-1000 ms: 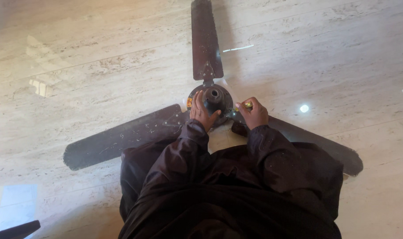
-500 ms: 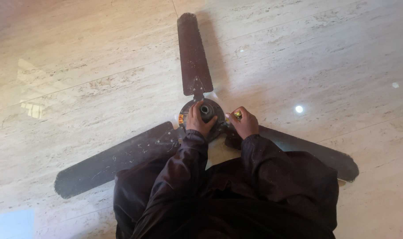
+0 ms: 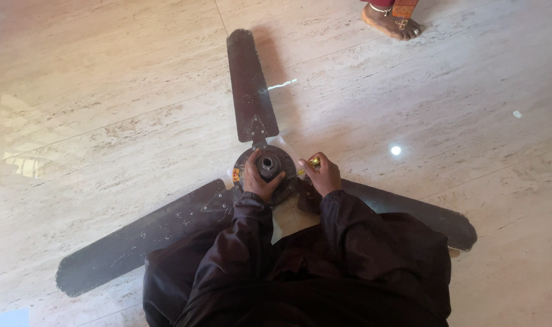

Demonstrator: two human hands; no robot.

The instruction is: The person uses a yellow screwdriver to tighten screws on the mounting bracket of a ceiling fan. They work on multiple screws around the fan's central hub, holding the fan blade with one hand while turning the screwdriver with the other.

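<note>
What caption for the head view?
Left hand steadies a ceiling fan's hub; right hand holds a yellow-handled tool beside it.

Dark brown ceiling fan [image 3: 252, 115], yellow-handled tool [image 3: 313, 163], beige veined marble floor [image 3: 106, 91]

Pale marble floor [image 3: 106, 72] w/ grey veining, thin tile joints, glossy. Small round light reflection [image 3: 396, 150] right of centre. Another person's bare foot [image 3: 392, 23] at top edge, w/ anklet & toe ring.
</note>
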